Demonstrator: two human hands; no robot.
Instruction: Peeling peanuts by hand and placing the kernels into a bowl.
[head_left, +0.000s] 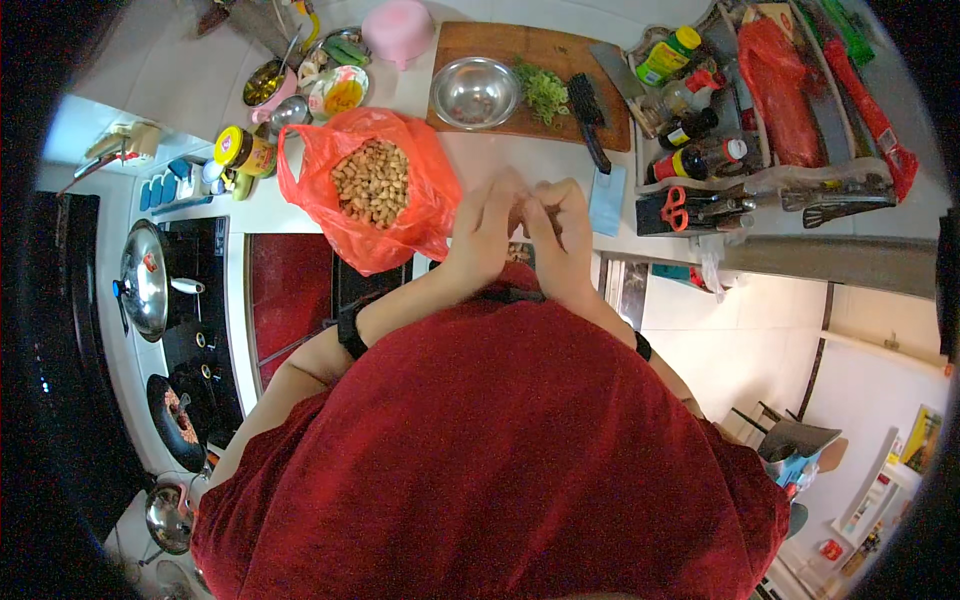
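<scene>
My left hand (484, 225) and my right hand (559, 229) meet in front of my chest at the counter's front edge. Their fingers are curled and the fingertips close together; whatever lies between them is hidden and blurred. Just left of my left hand, an open red plastic bag (431, 169) stands on the counter, filled with peanuts in their shells (371, 184). Beyond the hands, a stainless steel bowl (476, 91) with a few small bits in its bottom rests on a wooden cutting board (469, 41).
Shredded greens (546, 94), a cleaver (616, 69) and a black-handled tool (589, 112) lie on the board. A light blue cloth (607, 201) lies right of my hands. Bottles (686, 127) and red-handled scissors (675, 208) stand farther right. Leftward are a lidded pan (146, 277) and an open frying pan (176, 427).
</scene>
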